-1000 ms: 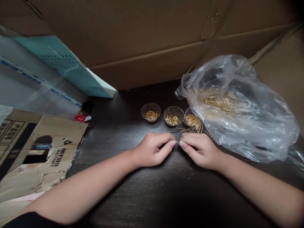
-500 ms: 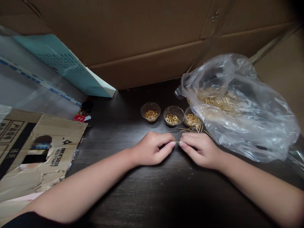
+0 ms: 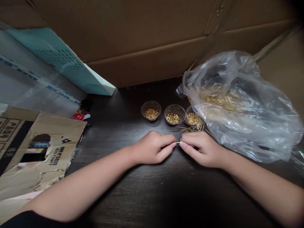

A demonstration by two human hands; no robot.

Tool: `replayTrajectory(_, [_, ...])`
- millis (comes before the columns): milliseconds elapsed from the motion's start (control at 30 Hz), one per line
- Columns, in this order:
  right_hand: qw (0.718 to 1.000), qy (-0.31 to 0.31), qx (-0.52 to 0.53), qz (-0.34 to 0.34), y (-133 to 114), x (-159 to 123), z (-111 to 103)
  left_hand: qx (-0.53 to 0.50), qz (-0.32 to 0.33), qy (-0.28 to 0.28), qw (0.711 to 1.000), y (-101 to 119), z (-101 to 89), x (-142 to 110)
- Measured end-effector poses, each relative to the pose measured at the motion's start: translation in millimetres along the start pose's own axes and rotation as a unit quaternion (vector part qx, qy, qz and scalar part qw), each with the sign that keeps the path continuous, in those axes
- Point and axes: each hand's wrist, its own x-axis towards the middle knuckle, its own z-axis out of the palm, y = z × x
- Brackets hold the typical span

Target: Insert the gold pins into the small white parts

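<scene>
My left hand (image 3: 152, 148) and my right hand (image 3: 200, 148) meet at the middle of the dark table, their fingertips nearly touching. Between them, a thin gold pin (image 3: 178, 142) is pinched by both hands, its middle mostly hidden by the fingers. Just beyond my fingers lie several loose gold pins (image 3: 187, 129). Behind those stand three small clear cups (image 3: 175, 114) of short gold pins. To my right, a crumpled clear plastic bag (image 3: 239, 126) holds many more gold pins (image 3: 219, 102).
The dark wood table (image 3: 171, 193) runs under my forearms. A torn flattened cardboard sheet (image 3: 40, 142) lies at the left, below a teal board (image 3: 61, 60). A large brown cardboard panel (image 3: 142, 47) stands along the far side.
My hands have hardly moved and keep the pin pinched between them. The whole scene has shifted slightly in the view.
</scene>
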Motion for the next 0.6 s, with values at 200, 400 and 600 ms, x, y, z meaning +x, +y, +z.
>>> replayTrajectory(200, [0.998,-0.019,-0.062,-0.014,0.8,-0.4,-1.6,0.058,0.024,-0.022,0.998,-1.9,0.3,-1.2])
replayTrajectory(400, [0.992,-0.022,-0.114,-0.045,-2.2,-3.0,-3.2,0.091,0.035,-0.04,0.994,-1.0,2.3,-2.9])
replayTrajectory(600, [1.0,0.014,0.006,-0.017,-1.8,0.0,-7.1,0.007,-0.016,-0.003,1.0,-0.2,0.5,-1.0])
